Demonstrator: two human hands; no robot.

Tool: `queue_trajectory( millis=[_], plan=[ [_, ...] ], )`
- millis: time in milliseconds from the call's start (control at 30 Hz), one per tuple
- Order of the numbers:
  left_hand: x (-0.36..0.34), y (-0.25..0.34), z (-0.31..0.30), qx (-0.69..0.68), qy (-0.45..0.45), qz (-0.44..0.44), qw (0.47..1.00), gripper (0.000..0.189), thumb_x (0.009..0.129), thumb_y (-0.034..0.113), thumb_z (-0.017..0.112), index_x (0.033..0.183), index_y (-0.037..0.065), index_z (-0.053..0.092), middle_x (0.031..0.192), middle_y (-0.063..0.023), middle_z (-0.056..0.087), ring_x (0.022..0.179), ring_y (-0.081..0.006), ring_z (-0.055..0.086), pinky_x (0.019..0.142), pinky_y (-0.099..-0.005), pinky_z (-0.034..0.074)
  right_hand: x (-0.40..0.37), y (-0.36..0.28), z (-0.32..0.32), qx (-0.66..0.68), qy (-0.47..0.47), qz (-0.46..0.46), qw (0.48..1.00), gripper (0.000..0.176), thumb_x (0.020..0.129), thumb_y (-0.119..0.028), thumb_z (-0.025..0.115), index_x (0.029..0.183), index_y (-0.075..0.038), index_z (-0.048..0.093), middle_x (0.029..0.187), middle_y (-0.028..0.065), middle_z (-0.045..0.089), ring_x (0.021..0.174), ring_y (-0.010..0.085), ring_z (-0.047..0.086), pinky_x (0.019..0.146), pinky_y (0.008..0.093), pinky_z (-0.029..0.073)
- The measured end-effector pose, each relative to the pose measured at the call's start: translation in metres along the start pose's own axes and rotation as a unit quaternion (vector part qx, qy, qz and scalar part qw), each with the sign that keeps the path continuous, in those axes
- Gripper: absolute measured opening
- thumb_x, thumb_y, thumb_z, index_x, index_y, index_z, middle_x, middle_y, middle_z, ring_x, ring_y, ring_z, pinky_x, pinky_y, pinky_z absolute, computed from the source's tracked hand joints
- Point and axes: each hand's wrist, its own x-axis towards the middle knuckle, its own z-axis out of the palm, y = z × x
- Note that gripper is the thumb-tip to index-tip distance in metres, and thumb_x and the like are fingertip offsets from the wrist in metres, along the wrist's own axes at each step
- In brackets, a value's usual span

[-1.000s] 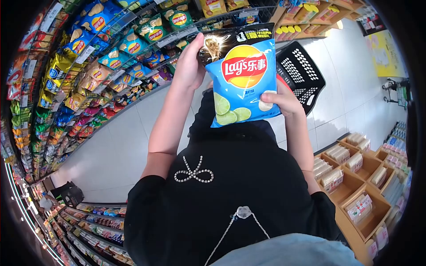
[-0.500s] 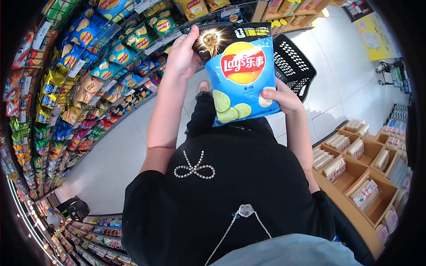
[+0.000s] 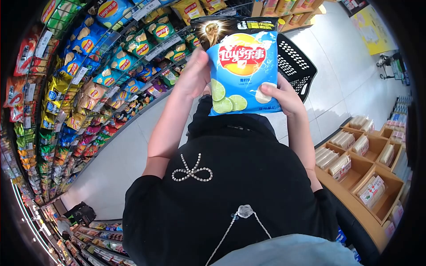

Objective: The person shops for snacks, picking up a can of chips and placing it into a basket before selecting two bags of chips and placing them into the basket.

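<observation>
Blue chip bag point(image 3: 244, 82): "Lay's 乐事" on the red-yellow logo point(image 3: 242, 54), "青柠味" and small "Lime Flavor" below. Lettering on its black top band point(image 3: 235, 25) too blurred to read. "Lay's" also on shelf stock: blue bag point(image 3: 113, 12), green bag point(image 3: 161, 31). Upper price tag point(image 3: 147, 9) reads 6.90. Yellow poster point(image 3: 375, 29) text illegible.

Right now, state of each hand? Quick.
Left hand: at the left edge of the chip bag, fingers partly hidden; grip cannot be told.
Right hand: closed, holding the chip bag, thumb on its front.
</observation>
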Motion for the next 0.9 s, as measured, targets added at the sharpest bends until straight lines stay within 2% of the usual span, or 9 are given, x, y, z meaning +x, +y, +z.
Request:
queue_trajectory(
  millis=[33,67,167,200,333,467,600,767,900],
  plan=[
    [-0.004,-0.001,0.005,0.014,-0.002,-0.003,1.0,0.064,0.082,0.039,0.056,0.128,0.007,0.025,0.12,-0.0133,0.045,0.111,-0.0238,0.045,0.085,-0.0404,0.044,0.0,-0.002,0.002,-0.006,-0.002,-0.002,1.0,0.059,0.075,-0.023,0.067,0.118,0.006,0.038,0.109,0.0124,0.053,0.098,0.0153,0.052,0.084,0.0274,0.042],
    [-0.007,-0.001,0.011,-0.014,0.019,-0.015,1.0,0.062,0.081,0.026,0.06,0.127,0.004,0.025,0.118,-0.0144,0.046,0.107,-0.0222,0.049,0.082,-0.0374,0.047,0.0,-0.003,0.005,-0.002,0.001,-0.006,1.0,0.06,0.075,-0.023,0.067,0.118,0.006,0.038,0.109,0.0124,0.053,0.098,0.0152,0.052,0.084,0.0274,0.042],
    [-0.007,0.005,0.015,-0.009,0.04,-0.038,0.998,0.058,0.081,0.022,0.059,0.124,0.0,0.027,0.116,-0.0152,0.048,0.103,-0.0214,0.052,0.081,-0.0362,0.048,-0.001,-0.004,0.01,0.007,0.003,-0.02,1.0,0.061,0.075,-0.023,0.066,0.119,0.006,0.036,0.108,0.0126,0.053,0.097,0.015,0.052,0.084,0.0272,0.042],
    [-0.005,0.002,0.012,-0.017,0.06,-0.024,0.998,0.052,0.082,0.021,0.059,0.12,-0.003,0.033,0.112,-0.0152,0.051,0.099,-0.0205,0.055,0.079,-0.034,0.049,0.0,-0.003,0.011,0.008,0.002,-0.026,1.0,0.062,0.076,-0.024,0.066,0.12,0.006,0.035,0.108,0.0127,0.053,0.097,0.015,0.052,0.083,0.0271,0.042],
    [-0.003,0.003,0.005,-0.027,0.093,-0.018,0.995,0.041,0.083,0.021,0.057,0.113,-0.002,0.044,0.107,-0.0151,0.055,0.095,-0.0214,0.057,0.08,-0.0338,0.049,0.003,0.01,-0.002,0.031,-0.053,-0.041,0.997,0.067,0.075,-0.024,0.067,0.122,0.007,0.031,0.11,0.0131,0.052,0.098,0.0147,0.051,0.081,0.0265,0.043],
    [0.002,0.004,-0.012,-0.043,0.113,-0.022,0.992,0.043,0.087,0.029,0.048,0.118,-0.001,0.043,0.114,-0.015,0.053,0.101,-0.0248,0.054,0.085,-0.0374,0.046,0.0,0.008,-0.003,-0.055,-0.081,-0.026,0.995,0.066,0.077,-0.023,0.065,0.124,0.007,0.031,0.106,0.0114,0.054,0.091,0.0148,0.055,0.077,0.0253,0.045],
    [0.003,0.001,-0.018,-0.097,0.13,-0.027,0.986,0.05,0.088,0.038,0.044,0.123,0.003,0.038,0.121,-0.0152,0.047,0.108,-0.0266,0.049,0.09,-0.0409,0.041,0.004,-0.003,0.012,-0.039,-0.011,0.028,0.999,0.053,0.08,-0.021,0.062,0.119,0.007,0.039,0.098,0.01,0.057,0.079,0.0138,0.059,0.069,0.0235,0.049],
    [0.004,-0.029,-0.023,-0.189,0.144,-0.083,0.968,0.06,0.079,0.042,0.058,0.122,0.005,0.04,0.121,-0.013,0.047,0.109,-0.0263,0.048,0.093,-0.0409,0.039,0.026,-0.001,0.006,-0.072,0.079,0.037,0.994,0.04,0.082,-0.022,0.059,0.108,0.007,0.049,0.086,0.0087,0.061,0.073,0.0125,0.06,0.064,0.0222,0.05],
    [0.006,-0.034,-0.03,-0.223,0.131,-0.091,0.962,0.055,0.08,0.033,0.059,0.123,0.005,0.038,0.122,-0.0138,0.047,0.11,-0.0271,0.047,0.094,-0.0424,0.038,0.034,-0.003,0.009,-0.074,0.059,0.041,0.995,0.042,0.082,-0.022,0.058,0.111,0.008,0.048,0.084,0.0091,0.061,0.072,0.0122,0.06,0.062,0.0215,0.05]
  ],
)
